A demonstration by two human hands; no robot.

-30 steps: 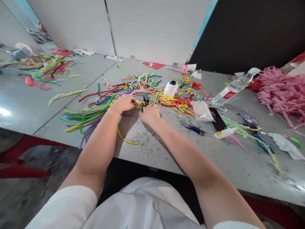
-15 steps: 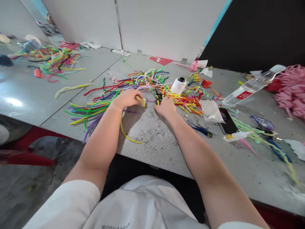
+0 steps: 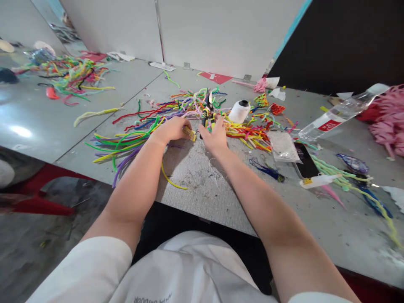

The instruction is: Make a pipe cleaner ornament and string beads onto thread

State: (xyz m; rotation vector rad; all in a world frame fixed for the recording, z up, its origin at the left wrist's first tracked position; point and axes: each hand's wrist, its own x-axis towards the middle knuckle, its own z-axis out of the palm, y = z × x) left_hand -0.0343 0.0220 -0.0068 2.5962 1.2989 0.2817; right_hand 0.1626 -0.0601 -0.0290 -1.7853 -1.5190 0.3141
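My left hand (image 3: 176, 129) is closed around a small yellow piece (image 3: 190, 133) that looks made of pipe cleaner; my fingers hide part of it. Just to its right, my right hand (image 3: 216, 134) grips a pair of pliers (image 3: 207, 112) with black-and-yellow handles, its jaws pointing away from me. Beyond both hands spreads a pile of colourful pipe cleaners (image 3: 160, 108). More green, yellow and purple pipe cleaners (image 3: 126, 143) lie under and left of my left forearm. A white spool (image 3: 239, 112) stands right of the pliers.
Rightward lie a clear plastic bag (image 3: 284, 145), a phone (image 3: 305, 162), a small glue bottle (image 3: 320, 181) and a tilted water bottle (image 3: 342, 112). Loose white thread (image 3: 217, 172) rests near my right forearm. Another tangle of pipe cleaners (image 3: 75, 75) sits far left.
The pliers have been lifted and turned, so their jaws now point away from me in my right hand. My left hand still holds the yellow piece, shifted slightly right.
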